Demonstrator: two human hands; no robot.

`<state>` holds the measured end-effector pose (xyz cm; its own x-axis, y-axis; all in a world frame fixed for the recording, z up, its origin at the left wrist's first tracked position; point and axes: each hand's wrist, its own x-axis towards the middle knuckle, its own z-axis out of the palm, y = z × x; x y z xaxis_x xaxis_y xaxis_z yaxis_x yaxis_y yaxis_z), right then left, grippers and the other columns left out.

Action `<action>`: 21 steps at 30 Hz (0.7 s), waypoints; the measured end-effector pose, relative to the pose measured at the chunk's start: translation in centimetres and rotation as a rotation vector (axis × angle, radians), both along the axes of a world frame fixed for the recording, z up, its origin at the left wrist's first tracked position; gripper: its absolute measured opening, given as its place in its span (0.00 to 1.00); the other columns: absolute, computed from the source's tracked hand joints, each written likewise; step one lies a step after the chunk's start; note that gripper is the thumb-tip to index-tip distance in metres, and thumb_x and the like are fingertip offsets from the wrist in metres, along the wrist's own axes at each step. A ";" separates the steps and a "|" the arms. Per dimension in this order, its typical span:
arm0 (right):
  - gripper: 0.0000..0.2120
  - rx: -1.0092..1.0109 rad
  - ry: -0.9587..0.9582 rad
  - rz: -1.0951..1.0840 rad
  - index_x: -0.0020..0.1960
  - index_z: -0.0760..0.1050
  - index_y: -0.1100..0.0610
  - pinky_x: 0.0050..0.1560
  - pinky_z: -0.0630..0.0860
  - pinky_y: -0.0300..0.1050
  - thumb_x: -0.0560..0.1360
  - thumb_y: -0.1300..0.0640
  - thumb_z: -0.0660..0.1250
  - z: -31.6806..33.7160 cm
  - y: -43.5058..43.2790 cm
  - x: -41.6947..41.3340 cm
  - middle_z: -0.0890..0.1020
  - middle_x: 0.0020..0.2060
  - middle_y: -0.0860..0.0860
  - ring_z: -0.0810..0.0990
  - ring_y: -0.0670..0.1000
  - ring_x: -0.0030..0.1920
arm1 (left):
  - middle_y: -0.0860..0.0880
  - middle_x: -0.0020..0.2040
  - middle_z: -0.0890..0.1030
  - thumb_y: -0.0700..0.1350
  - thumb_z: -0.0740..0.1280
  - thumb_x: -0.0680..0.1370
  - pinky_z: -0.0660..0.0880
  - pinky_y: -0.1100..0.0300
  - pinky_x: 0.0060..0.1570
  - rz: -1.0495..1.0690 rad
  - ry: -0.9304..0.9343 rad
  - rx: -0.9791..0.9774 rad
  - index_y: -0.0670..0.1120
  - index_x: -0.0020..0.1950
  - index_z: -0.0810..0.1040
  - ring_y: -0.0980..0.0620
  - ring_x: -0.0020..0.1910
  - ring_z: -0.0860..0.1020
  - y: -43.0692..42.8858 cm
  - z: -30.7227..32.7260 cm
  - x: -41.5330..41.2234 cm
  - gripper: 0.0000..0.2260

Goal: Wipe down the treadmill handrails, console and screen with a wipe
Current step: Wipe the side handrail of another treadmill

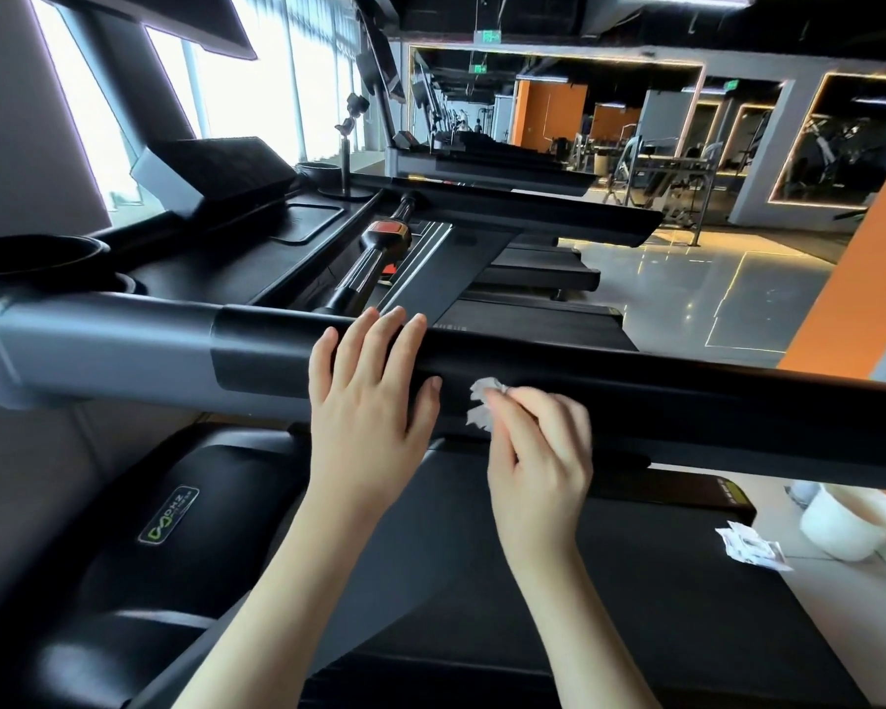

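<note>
the treadmill handrail, a thick smooth bar, matte black along most of its length and grey at the left end, runs its long axis across the view from left to right, dipping slightly toward the right. the left hand lies flat on top of it, fingers straight and a little spread, holding nothing. just beside it the right hand, fingers curled, pinches a small crumpled white wipe against the rail's near face.
</note>
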<state>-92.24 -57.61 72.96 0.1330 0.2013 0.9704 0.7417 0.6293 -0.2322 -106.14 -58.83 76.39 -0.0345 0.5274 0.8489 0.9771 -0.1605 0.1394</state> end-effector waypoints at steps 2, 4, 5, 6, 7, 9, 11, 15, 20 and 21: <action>0.08 -0.003 0.016 -0.037 0.48 0.84 0.57 0.43 0.75 0.51 0.78 0.65 0.67 1.7 0.5 0.3 0.83 0.42 0.50 0.77 0.56 0.41 | 0.45 0.66 0.75 0.50 0.59 0.78 0.57 0.46 0.70 -0.001 0.002 -0.002 0.43 0.68 0.74 0.44 0.70 0.69 0.0 0.0 0.0 0.21; 0.10 -0.050 0.064 -0.083 0.48 0.84 0.55 0.43 0.73 0.49 0.77 0.64 0.65 4.1 1.3 0.3 0.83 0.42 0.49 0.76 0.56 0.41 | 0.45 0.66 0.75 0.50 0.59 0.78 0.57 0.46 0.70 0.003 -0.003 -0.004 0.43 0.68 0.74 0.44 0.70 0.69 0.0 0.0 0.0 0.21; 0.10 -0.082 0.058 -0.088 0.47 0.84 0.54 0.43 0.73 0.49 0.75 0.62 0.64 5.2 1.6 0.1 0.83 0.41 0.48 0.76 0.56 0.41 | 0.45 0.66 0.75 0.50 0.59 0.78 0.57 0.46 0.70 0.003 -0.006 -0.008 0.43 0.68 0.74 0.44 0.69 0.69 0.0 0.0 0.0 0.21; 0.10 -0.114 0.025 -0.081 0.45 0.84 0.54 0.43 0.72 0.49 0.74 0.61 0.63 6.0 1.8 -0.2 0.83 0.40 0.48 0.77 0.56 0.41 | 0.46 0.66 0.75 0.50 0.59 0.78 0.57 0.47 0.70 -0.002 -0.004 -0.016 0.43 0.68 0.74 0.44 0.70 0.68 0.0 0.1 0.0 0.21; 0.11 -0.140 -0.031 -0.066 0.44 0.83 0.54 0.43 0.71 0.49 0.73 0.60 0.62 6.4 1.8 -0.5 0.83 0.40 0.47 0.77 0.56 0.42 | 0.46 0.66 0.75 0.50 0.59 0.78 0.56 0.47 0.70 -0.015 -0.002 -0.025 0.43 0.68 0.73 0.45 0.70 0.68 -0.1 0.1 -0.1 0.21; 0.10 -0.165 -0.154 -0.025 0.43 0.82 0.53 0.45 0.67 0.48 0.74 0.59 0.61 6.4 1.6 -0.4 0.82 0.40 0.46 0.77 0.55 0.44 | 0.46 0.67 0.75 0.51 0.58 0.78 0.56 0.50 0.70 -0.051 -0.004 -0.036 0.43 0.69 0.73 0.45 0.69 0.68 -0.2 0.4 -0.6 0.22; 0.09 -0.184 -0.222 -0.004 0.42 0.82 0.52 0.44 0.64 0.47 0.73 0.60 0.63 6.3 1.4 0.4 0.82 0.40 0.45 0.76 0.53 0.44 | 0.46 0.67 0.75 0.51 0.57 0.78 0.56 0.51 0.70 -0.041 -0.036 -0.034 0.43 0.68 0.73 0.46 0.69 0.68 -0.4 0.7 -1.4 0.22; 0.11 -0.346 -0.169 -0.028 0.36 0.80 0.51 0.41 0.61 0.46 0.71 0.59 0.61 8.2 3.1 0.0 0.82 0.35 0.47 0.76 0.57 0.39 | 0.47 0.66 0.75 0.53 0.56 0.79 0.53 0.46 0.71 0.044 -0.087 -0.035 0.44 0.67 0.74 0.46 0.70 0.67 -0.4 0.9 -2.9 0.22; 0.11 -0.246 -0.281 0.069 0.42 0.82 0.52 0.43 0.65 0.47 0.72 0.59 0.61 7.2 1.7 -1.6 0.83 0.39 0.46 0.77 0.54 0.43 | 0.46 0.64 0.76 0.52 0.56 0.79 0.54 0.45 0.71 0.043 -0.071 -0.009 0.44 0.66 0.75 0.44 0.68 0.69 -0.3 0.7 -2.9 0.21; 0.10 -0.221 -0.287 0.071 0.42 0.83 0.52 0.44 0.66 0.47 0.73 0.60 0.62 6.9 1.4 -1.2 0.83 0.40 0.45 0.78 0.53 0.44 | 0.46 0.64 0.76 0.52 0.57 0.79 0.54 0.45 0.71 0.041 -0.068 -0.007 0.43 0.66 0.75 0.44 0.68 0.69 -0.3 0.7 -2.9 0.20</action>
<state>-93.40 -56.22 79.87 -0.1600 0.4090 0.8984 0.7525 0.6396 -0.1572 -109.07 -59.09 77.05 -0.1134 0.5300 0.8404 0.9711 -0.1196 0.2064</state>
